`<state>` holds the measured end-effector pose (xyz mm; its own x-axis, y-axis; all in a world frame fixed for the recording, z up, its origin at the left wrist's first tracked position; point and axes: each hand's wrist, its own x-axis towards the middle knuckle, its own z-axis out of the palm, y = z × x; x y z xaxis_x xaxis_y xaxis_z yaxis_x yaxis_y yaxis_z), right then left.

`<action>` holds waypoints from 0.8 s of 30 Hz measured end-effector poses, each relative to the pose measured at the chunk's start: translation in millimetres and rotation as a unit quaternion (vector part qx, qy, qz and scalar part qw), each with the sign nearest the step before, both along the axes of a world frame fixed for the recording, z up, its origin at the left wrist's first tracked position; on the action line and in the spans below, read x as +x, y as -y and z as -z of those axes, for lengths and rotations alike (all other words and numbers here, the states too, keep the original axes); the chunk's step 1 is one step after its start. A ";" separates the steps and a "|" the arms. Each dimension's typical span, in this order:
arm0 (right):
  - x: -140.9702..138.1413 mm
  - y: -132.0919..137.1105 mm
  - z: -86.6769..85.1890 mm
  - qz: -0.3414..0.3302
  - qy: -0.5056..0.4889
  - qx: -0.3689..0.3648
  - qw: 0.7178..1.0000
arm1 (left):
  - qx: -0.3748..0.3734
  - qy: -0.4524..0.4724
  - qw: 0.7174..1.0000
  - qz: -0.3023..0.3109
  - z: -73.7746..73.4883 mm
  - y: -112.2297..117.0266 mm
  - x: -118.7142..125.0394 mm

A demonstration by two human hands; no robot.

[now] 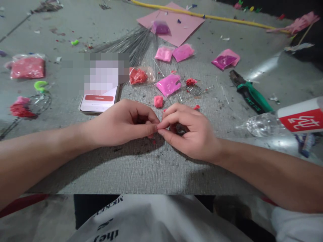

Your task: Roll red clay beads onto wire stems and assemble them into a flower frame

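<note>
My left hand (123, 122) and my right hand (190, 131) meet tip to tip above the grey table (141, 171). Both are closed in a pinch, thumb against forefinger. Whatever lies between the fingertips is too small or hidden to name. Just beyond them sits a small lump of red clay (158, 101), with red crumbs around it. A bag of bright pink clay (168, 84) lies farther back. Beside it, a red clay piece (191, 82) rests on a coil of thin wire (193, 90). A phone (98, 107) lies right behind my left wrist, its screen lit and partly blurred.
Green-handled pliers (252, 95) and a clear bottle (264, 122) lie at the right. Behind are a bundle of thin wires (136, 45), pink paper (176, 32) and a yellow strip (227, 21). At left are a bagged red clay (27, 66) and a red clay flower (22, 108).
</note>
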<state>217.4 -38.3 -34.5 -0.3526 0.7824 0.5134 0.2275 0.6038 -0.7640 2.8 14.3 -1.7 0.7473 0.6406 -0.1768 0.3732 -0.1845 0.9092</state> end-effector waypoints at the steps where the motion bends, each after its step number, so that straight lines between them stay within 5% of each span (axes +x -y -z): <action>1: 0.0 -0.2 -0.1 0.000 0.000 -0.001 1.000 | 0.005 -0.001 1.000 0.004 0.2 0.2 -0.1; 14: 0.8 0.3 0.0 -0.014 -0.029 -0.053 0.998 | 0.161 -0.003 0.987 0.029 -3.8 3.4 -4.8; 20: -2.3 2.1 0.1 -0.031 -0.100 -0.184 0.977 | 0.275 0.014 0.961 0.032 -8.5 5.9 -5.4; 24: -3.3 1.5 0.7 -0.021 -0.147 -0.263 0.953 | 0.287 0.028 0.958 0.003 -8.7 9.0 -4.2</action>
